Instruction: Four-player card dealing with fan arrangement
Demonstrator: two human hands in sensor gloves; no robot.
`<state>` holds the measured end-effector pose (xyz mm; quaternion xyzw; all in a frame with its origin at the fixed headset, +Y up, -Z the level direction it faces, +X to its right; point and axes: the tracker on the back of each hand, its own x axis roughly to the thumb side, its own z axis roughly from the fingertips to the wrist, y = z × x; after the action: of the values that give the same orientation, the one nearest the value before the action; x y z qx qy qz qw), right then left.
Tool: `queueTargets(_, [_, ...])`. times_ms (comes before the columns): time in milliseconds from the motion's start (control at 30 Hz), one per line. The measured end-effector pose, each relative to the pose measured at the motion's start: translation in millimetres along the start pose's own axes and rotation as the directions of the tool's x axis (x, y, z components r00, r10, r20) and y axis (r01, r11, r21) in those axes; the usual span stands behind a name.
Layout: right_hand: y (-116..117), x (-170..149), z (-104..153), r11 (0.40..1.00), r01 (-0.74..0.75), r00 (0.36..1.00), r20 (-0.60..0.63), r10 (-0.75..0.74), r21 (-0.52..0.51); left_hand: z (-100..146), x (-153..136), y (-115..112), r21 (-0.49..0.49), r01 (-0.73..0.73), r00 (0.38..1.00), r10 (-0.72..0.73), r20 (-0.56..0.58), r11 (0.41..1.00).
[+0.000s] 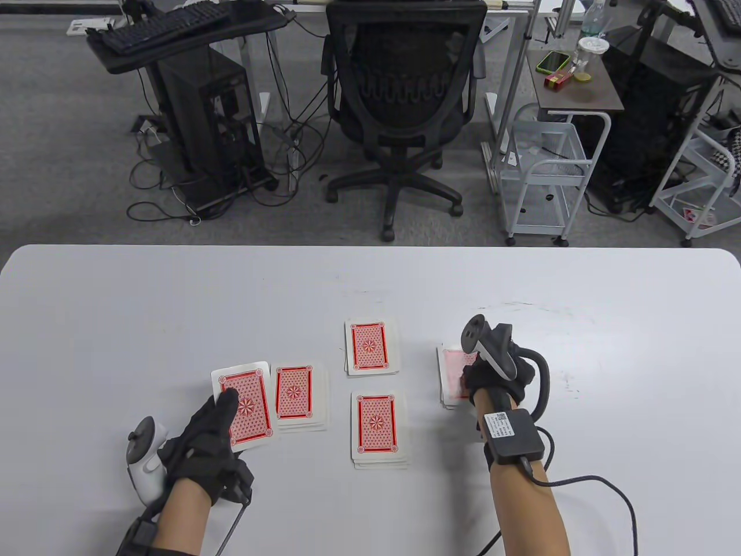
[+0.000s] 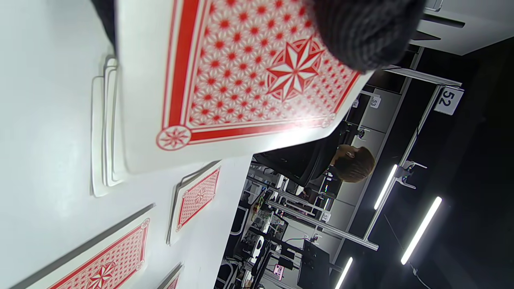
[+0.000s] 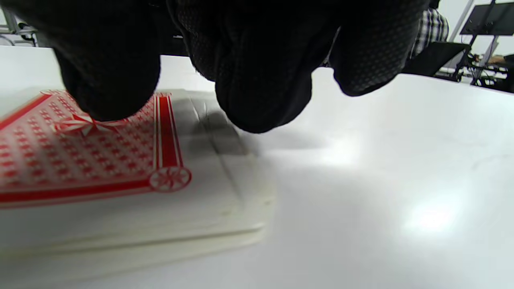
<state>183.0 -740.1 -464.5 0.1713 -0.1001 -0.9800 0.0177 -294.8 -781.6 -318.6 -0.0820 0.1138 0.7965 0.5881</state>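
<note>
L hand (image 1: 205, 440) holds card (image 1: 246, 405); R hand (image 1: 492, 376) fingers on pile (image 1: 454, 370).

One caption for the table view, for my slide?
Left hand holds cards; right hand touches the rightmost pile.

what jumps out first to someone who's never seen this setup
Red-backed cards, face down in four small piles mid-table on the white table. The left hand, black-gloved, holds more cards just left of the leftmost pile, while the right hand rests its fingers on the rightmost pile. Behind the table stands a black office chair.
</note>
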Motion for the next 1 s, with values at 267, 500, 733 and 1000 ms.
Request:
queueTargets(267, [-39.7,55.1,73.7,0.902,0.428,0.839,0.346,-0.421,0.059,0.5,1.2,-9.5,-0.039,0.009,1.0,-0.008,0.008,0.999])
queueTargets(500, [-21.5,133.8,140.3,0.68,0.651,0.477,0.514,-0.713,0.339,4.9,0.2,-18.7,-0.075,0.008,1.0,-0.007,0.01,0.997])
queueTargets(733, [4.3,169.7,160.4,0.557,0.685,0.346,0.463,-0.816,0.469,6.4,-2.0,-29.6,-0.114,0.05,0.999,-0.049,0.01,0.992])
queueTargets(1000, [10.8,160.6,150.0,0.477,0.729,0.297,0.402,-0.866,0.491,4.1,-3.9,-32.6,-0.142,0.073,0.997,-0.073,0.005,0.987])
